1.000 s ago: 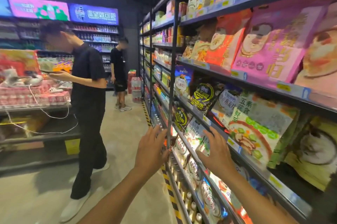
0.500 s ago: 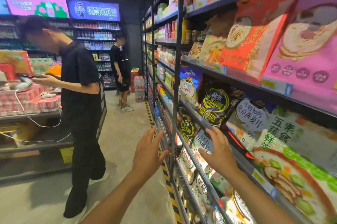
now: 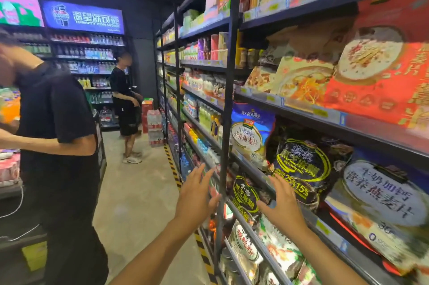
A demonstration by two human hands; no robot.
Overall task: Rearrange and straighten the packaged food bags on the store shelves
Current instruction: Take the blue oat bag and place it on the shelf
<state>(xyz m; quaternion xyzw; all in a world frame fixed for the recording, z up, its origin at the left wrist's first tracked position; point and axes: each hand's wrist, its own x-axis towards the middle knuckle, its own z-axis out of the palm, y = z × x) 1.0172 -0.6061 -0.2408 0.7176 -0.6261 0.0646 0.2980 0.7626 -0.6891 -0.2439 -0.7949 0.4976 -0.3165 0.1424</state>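
Observation:
Packaged food bags fill the dark metal shelves on my right. A black bag with yellow-green print (image 3: 301,173) leans on the middle shelf beside a blue-and-white oat bag (image 3: 249,131). A second black bag (image 3: 246,194) stands one shelf lower. My right hand (image 3: 282,206) is raised in front of that lower bag with fingers spread, holding nothing. My left hand (image 3: 195,194) hovers with straight fingers just left of the black shelf post (image 3: 226,122). Red and orange bags (image 3: 383,90) lie on the shelf above.
A person in black (image 3: 58,145) stands close on my left in the aisle. A second person (image 3: 124,103) stands farther back near stacked water packs (image 3: 155,127). Yellow-black floor tape (image 3: 173,166) runs along the shelf base. More bags (image 3: 243,245) sit on the lower shelves.
The view has moved closer to and higher along the shelves. Both hands have risen from the lower shelf bags to the level of the black bags, still open and holding nothing.

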